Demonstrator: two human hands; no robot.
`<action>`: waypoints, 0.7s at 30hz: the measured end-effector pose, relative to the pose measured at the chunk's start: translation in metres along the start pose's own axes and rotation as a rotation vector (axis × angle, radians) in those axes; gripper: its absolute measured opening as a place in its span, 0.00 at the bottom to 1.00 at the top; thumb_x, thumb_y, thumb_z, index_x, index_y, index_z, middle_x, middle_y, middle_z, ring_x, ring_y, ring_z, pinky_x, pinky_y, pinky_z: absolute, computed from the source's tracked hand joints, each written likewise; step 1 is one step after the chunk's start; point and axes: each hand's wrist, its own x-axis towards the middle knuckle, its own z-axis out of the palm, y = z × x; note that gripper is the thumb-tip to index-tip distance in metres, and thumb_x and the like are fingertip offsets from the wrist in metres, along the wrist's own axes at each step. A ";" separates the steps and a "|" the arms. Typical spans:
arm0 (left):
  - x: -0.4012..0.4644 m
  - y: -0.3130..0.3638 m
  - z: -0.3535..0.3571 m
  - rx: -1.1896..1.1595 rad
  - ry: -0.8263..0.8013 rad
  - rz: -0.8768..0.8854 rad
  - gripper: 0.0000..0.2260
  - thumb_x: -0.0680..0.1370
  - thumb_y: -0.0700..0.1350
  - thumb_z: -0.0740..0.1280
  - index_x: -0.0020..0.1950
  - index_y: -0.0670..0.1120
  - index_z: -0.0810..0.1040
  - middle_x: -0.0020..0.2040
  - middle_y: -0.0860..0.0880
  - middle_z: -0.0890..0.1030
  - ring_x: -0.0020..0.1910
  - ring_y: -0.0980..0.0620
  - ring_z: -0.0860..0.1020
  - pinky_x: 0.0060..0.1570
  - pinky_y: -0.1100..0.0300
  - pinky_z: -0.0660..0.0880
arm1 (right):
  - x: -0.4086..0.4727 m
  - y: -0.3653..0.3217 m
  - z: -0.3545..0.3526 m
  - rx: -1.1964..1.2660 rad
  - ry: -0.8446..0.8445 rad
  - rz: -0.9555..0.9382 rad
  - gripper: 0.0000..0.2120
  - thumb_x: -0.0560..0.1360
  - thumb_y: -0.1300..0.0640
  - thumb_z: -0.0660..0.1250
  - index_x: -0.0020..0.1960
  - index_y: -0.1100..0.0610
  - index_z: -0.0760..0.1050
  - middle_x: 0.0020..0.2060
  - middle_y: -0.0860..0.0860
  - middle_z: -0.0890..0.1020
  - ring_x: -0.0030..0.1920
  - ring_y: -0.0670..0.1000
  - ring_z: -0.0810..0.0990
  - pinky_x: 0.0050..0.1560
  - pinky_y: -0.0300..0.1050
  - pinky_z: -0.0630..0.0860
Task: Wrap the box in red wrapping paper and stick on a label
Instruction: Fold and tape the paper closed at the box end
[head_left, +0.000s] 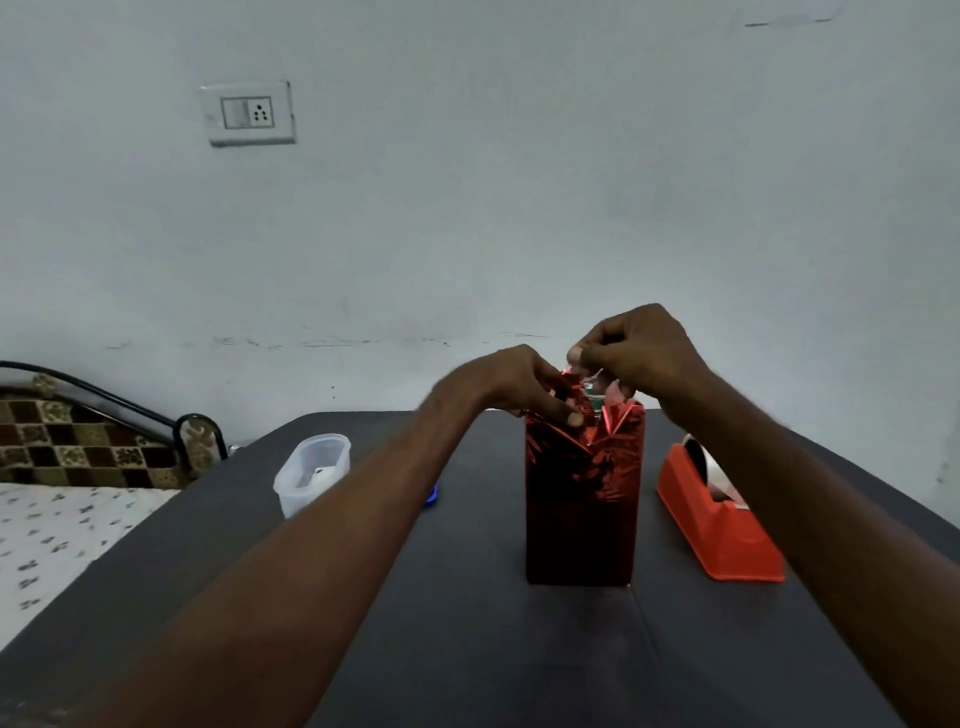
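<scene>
- Pale, scuffed wall (519, 208) with a white switch-and-socket plate (251, 113).
- Dark grey table (467, 649).
- At left, a bed (62, 530) with patterned sheet, checkered headboard, possibly metal-framed.

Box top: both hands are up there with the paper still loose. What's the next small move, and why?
Probably press the piece of tape pinched in the right hand down across the folded flap that the left hand pins on the box. The top folds are gathered but still stand open, with a green patch showing.
</scene>
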 end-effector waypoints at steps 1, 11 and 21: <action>0.000 0.000 0.001 -0.003 0.007 -0.010 0.14 0.68 0.56 0.80 0.50 0.54 0.85 0.44 0.50 0.82 0.44 0.54 0.78 0.45 0.60 0.77 | 0.007 -0.002 0.003 -0.082 -0.048 0.022 0.05 0.72 0.58 0.75 0.37 0.56 0.85 0.29 0.53 0.84 0.30 0.53 0.83 0.32 0.42 0.73; 0.002 -0.011 -0.002 -0.014 0.014 0.013 0.19 0.68 0.57 0.78 0.57 0.55 0.85 0.47 0.49 0.83 0.45 0.54 0.77 0.43 0.60 0.76 | 0.040 -0.003 0.017 -0.590 -0.085 0.123 0.03 0.64 0.56 0.75 0.38 0.54 0.84 0.33 0.49 0.82 0.42 0.53 0.82 0.35 0.41 0.68; 0.004 -0.013 -0.002 -0.042 0.016 0.028 0.20 0.69 0.57 0.78 0.59 0.56 0.84 0.49 0.48 0.82 0.44 0.54 0.76 0.42 0.60 0.75 | 0.024 -0.009 0.025 -0.928 -0.036 0.064 0.11 0.68 0.51 0.76 0.45 0.53 0.77 0.35 0.48 0.75 0.41 0.53 0.75 0.43 0.45 0.68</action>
